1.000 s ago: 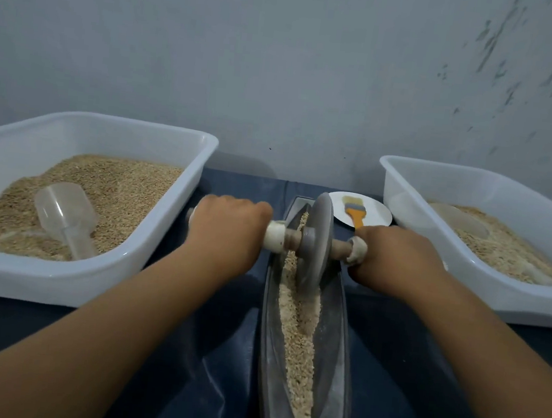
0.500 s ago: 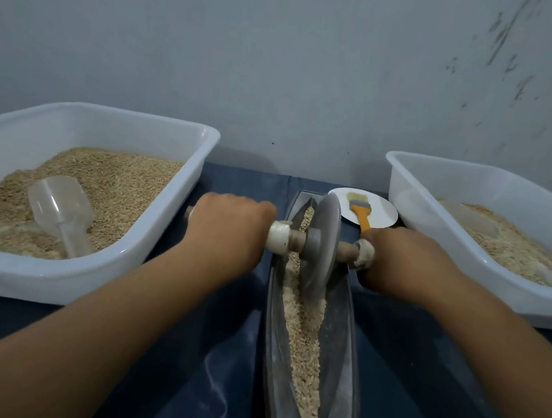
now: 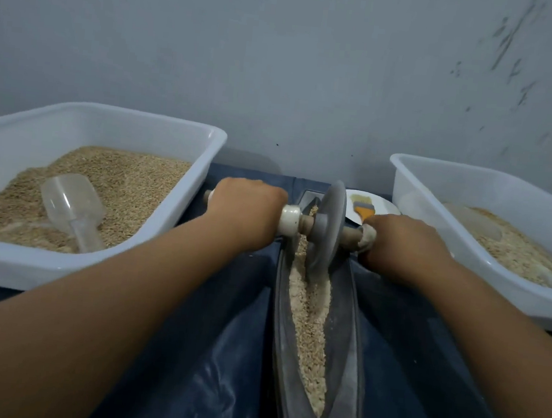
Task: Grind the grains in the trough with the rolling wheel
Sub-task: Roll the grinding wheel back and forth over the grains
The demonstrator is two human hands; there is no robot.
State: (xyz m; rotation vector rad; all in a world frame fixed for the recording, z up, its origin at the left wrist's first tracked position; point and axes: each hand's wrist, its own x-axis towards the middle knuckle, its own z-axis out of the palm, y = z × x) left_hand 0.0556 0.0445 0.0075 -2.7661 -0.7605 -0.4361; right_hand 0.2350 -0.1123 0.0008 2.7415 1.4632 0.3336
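Grip L: left hand (image 3: 245, 210) curled round left end of axle handle (image 3: 290, 220), knuckles up, holding tight.
Grip R: right hand (image 3: 403, 246) curled round right end of same axle, fingers wrapped under; fingertips hidden.
Wheel: rolling wheel (image 3: 328, 226), grey disc, stands upright on edge btwn both hands, lower rim down in trough, near far end.
Trough: long narrow grey trough (image 3: 348, 352), boat-shaped, runs from near edge of view away toward wall, centre of worktop.
Grains: grains in trough (image 3: 309, 331), pale strip along the groove, from nr the wheel down to near tip; some also seen just behind wheel at far end.
Worktop: dark blue sheet-covered worktop (image 3: 211, 355), creased, w/ pale dusty specks.
Bin L: white plastic tub (image 3: 67, 272) left of trough, holds heap of tan grain; clear scoop (image 3: 73, 208) lies on the heap, handle toward viewer.
Bin R: white plastic tub (image 3: 497, 293) right of trough, less full, paler grain; what looks like a 2nd clear scoop in it, hard to make out.
Plate: small white plate (image 3: 383, 208) behind right hand, btwn trough and right tub.
Brush: brush w/ orange handle (image 3: 363, 209) lies on plate, partly hidden by hand.
Wall: grey wall (image 3: 282, 73) straight behind, dark scuffs upper right.
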